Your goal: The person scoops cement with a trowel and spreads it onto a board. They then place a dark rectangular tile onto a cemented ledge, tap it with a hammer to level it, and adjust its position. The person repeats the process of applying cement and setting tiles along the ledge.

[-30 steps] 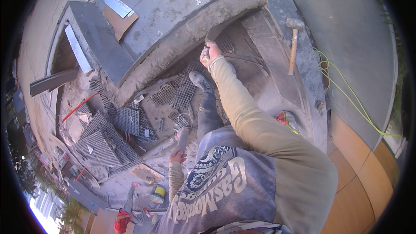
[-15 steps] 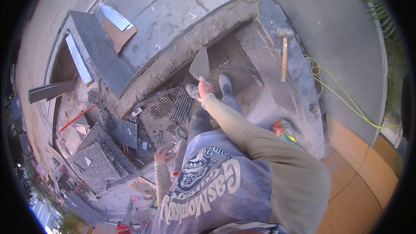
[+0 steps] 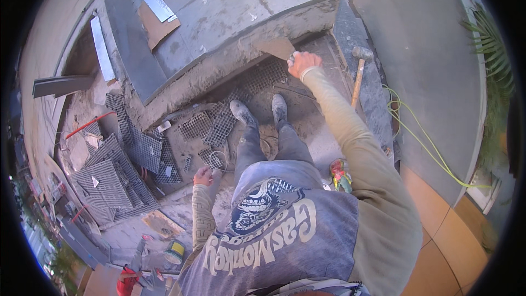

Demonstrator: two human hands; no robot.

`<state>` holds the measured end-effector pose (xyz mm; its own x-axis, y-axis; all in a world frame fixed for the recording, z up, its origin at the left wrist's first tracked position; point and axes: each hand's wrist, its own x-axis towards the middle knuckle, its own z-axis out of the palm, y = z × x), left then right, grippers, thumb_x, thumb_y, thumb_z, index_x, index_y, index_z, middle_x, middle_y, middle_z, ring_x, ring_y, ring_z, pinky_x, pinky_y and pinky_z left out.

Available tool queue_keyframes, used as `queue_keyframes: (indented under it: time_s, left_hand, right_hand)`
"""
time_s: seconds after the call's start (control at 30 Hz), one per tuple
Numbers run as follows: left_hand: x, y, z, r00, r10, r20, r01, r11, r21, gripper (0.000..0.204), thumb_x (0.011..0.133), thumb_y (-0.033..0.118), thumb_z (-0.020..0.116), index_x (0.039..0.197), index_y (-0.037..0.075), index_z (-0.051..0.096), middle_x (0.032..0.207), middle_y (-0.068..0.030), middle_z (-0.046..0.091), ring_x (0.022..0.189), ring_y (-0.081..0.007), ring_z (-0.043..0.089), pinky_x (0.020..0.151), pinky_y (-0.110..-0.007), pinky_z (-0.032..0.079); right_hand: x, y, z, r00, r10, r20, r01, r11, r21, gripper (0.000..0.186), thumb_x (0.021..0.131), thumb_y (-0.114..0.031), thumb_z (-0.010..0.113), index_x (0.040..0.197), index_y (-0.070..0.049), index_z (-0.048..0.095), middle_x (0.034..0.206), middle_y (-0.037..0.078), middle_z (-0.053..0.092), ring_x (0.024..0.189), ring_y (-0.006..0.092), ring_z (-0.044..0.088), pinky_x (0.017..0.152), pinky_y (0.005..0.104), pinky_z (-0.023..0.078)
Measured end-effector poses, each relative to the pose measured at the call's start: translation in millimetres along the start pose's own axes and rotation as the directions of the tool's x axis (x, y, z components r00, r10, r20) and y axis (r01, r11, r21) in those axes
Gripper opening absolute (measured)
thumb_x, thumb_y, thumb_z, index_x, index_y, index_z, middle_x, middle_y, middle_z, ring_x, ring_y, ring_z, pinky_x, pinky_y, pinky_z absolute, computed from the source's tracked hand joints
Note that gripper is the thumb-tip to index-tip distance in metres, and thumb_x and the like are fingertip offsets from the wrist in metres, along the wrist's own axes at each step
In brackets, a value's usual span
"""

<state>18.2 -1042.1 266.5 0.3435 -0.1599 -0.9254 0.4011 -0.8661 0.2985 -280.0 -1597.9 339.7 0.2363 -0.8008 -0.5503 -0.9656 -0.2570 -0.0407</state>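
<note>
My right hand (image 3: 304, 64) is closed round the handle of a trowel (image 3: 278, 47), reaching forward at arm's length. The trowel's pointed blade lies at the rough, mortar-smeared face of a low step wall (image 3: 219, 67), its tip turned left; whether it presses on the wall I cannot tell. The fingers hide the handle. My left hand (image 3: 204, 176) hangs low beside my left thigh, fingers loosely bent and apart, with nothing visible in it. Black plastic grid pieces (image 3: 222, 124) lie on the dusty ground near my shoes.
A wooden-handled mallet (image 3: 359, 74) rests on the grey ledge at right. A yellow-green cord (image 3: 424, 134) curls over the grey slab. Stacked grid panels (image 3: 104, 189) and a red bar (image 3: 87, 125) are at left. Cardboard (image 3: 156, 27) lies on the step's top.
My right hand has moved forward and to the right with the trowel, whose blade has swung from pointing up to pointing left at the wall. My left hand stays low.
</note>
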Motion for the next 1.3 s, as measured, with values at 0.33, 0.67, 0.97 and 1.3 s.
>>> queue_keyframes:
  time_s: [0.33,0.67,0.97,1.3]
  left_hand:
    - [-46,-57,37,0.995,-0.059,-0.081,0.056,0.998,-0.043,0.038,0.091,0.010,0.062,0.129,0.008,0.062,0.101,-0.0086,0.070,0.077,-0.0207,0.072,0.058,-0.032,0.056]
    - [-54,-77,82,0.983,-0.178,-0.044,0.174,0.982,-0.080,0.037,0.093,0.013,0.061,0.130,0.011,0.060,0.109,-0.0055,0.070,0.082,-0.0221,0.072,0.064,-0.037,0.059]
    - [-52,-67,81,0.994,-0.110,-0.024,0.107,0.990,-0.094,0.037,0.093,0.012,0.062,0.130,0.008,0.059,0.104,-0.0080,0.069,0.082,-0.0212,0.072,0.062,-0.032,0.057]
    - [-60,-58,80,0.994,-0.082,-0.076,0.075,0.993,-0.093,0.035,0.093,0.011,0.062,0.128,0.008,0.061,0.100,-0.0080,0.070,0.075,-0.0201,0.072,0.055,-0.031,0.056]
  right_hand:
    - [39,25,-18,0.987,0.085,0.136,-0.105,0.983,0.152,0.054,0.089,-0.053,0.058,0.126,-0.014,0.067,0.131,0.016,0.064,0.124,0.0319,0.059,0.104,0.0434,0.047]
    - [84,96,-53,0.983,0.073,0.171,-0.092,0.990,0.106,0.059,0.089,-0.052,0.058,0.129,-0.008,0.065,0.137,0.017,0.060,0.127,0.0338,0.056,0.107,0.0438,0.044]
    - [72,126,-70,0.991,0.119,0.057,-0.115,0.991,-0.069,0.061,0.089,-0.060,0.057,0.137,-0.022,0.060,0.138,0.011,0.061,0.129,0.0301,0.056,0.107,0.0458,0.043]
    - [38,117,-44,0.974,0.200,0.104,-0.220,0.942,0.253,0.057,0.091,-0.052,0.057,0.129,-0.010,0.065,0.136,0.017,0.061,0.129,0.0346,0.055,0.107,0.0455,0.044]
